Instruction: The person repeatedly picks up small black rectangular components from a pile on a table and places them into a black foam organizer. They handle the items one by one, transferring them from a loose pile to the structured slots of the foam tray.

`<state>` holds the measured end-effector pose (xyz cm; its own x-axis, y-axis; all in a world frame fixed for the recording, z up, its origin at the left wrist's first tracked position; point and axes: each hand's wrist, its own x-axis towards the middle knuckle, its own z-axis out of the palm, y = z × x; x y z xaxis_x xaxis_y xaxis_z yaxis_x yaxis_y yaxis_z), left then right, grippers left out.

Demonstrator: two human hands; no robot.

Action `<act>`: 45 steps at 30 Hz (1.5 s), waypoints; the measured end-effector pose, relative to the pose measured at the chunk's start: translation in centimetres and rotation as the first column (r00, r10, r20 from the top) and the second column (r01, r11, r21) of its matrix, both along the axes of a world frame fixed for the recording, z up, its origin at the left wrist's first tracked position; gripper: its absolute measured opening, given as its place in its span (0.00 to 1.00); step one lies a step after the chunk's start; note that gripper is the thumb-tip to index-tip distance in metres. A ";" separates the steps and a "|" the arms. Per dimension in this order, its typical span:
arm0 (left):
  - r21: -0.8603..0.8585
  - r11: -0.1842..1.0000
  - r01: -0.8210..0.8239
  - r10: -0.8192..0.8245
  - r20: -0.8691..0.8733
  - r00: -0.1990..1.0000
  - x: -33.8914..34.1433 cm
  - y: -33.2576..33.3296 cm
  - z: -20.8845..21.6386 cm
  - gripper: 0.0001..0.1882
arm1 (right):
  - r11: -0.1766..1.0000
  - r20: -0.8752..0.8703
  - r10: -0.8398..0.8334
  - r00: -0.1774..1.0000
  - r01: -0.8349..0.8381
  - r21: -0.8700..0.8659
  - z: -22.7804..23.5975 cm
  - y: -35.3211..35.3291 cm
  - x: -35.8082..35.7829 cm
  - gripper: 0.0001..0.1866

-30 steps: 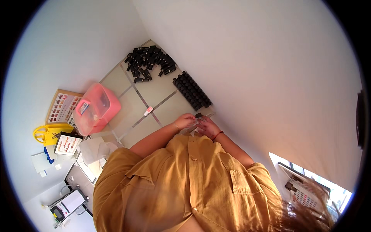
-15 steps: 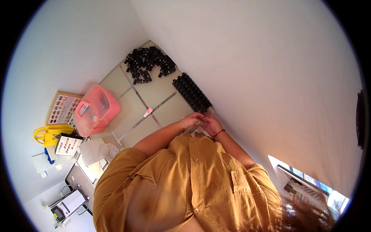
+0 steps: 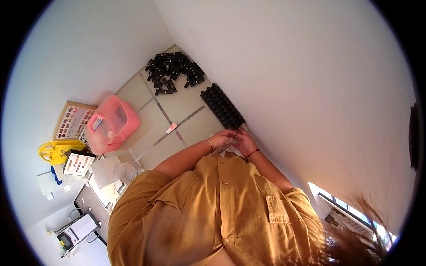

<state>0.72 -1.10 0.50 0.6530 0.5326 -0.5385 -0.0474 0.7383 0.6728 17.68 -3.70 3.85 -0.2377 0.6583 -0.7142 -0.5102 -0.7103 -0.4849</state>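
My left hand (image 3: 222,138), with a thin pale bracelet at the wrist, is close in front of my chest. My right hand (image 3: 245,142), wearing a red cord bracelet, meets it there. The fingers of both are bent and drawn together; whatever is between them is too small and covered to make out. Just beyond my fingertips stands a tight block of upright black bottles (image 3: 222,106) in rows, along the wall. Farther off, a loose heap of small black bottles (image 3: 171,68) lies on the tiled tabletop (image 3: 177,111). Something whitish shows partly below my hands.
Left of the table's middle sits a pink lidded box (image 3: 113,124), near a small pink-and-white item (image 3: 171,128). Colour sample boards (image 3: 73,122), a yellow bag (image 3: 60,153) and a white device (image 3: 80,232) are farther left. White walls border the far and right sides.
The view has shifted slightly, so the table things appear a little to the right. My hands stay together with only small finger movement.
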 end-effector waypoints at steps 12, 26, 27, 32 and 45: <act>-0.065 0.959 0.276 -0.274 -0.463 0.843 -11.0 5.3 -2.4 0.12 | 0.999 0.040 0.033 0.999 -0.033 0.005 -1.5 0.6 1.1 0.29; 0.700 0.683 0.209 0.474 -0.642 0.602 -14.0 17.6 -2.0 0.24 | 0.998 0.045 0.029 0.999 -0.027 -0.056 -2.0 1.1 1.7 0.25; 0.688 0.692 0.219 0.461 -0.655 0.598 -13.9 18.0 -2.4 0.25 | 0.998 0.033 0.026 0.999 -0.023 -0.065 -2.0 1.1 1.9 0.25; 0.530 0.832 -0.161 0.512 -0.626 0.588 -12.1 19.4 -2.8 0.30 | 0.996 0.017 0.011 1.000 -0.009 -0.094 -1.7 1.0 2.3 0.26; 0.211 0.772 -0.600 0.619 -0.467 0.632 -11.6 20.3 -2.5 0.21 | 0.994 0.006 -0.007 1.000 0.008 -0.110 -1.9 1.4 2.2 0.26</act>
<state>-10.90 19.25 -2.02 -0.1713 0.7361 -0.6549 -0.1428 0.6391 0.7557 19.85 -2.30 1.98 -0.2288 0.5777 -0.7835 -0.5132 -0.7555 -0.4072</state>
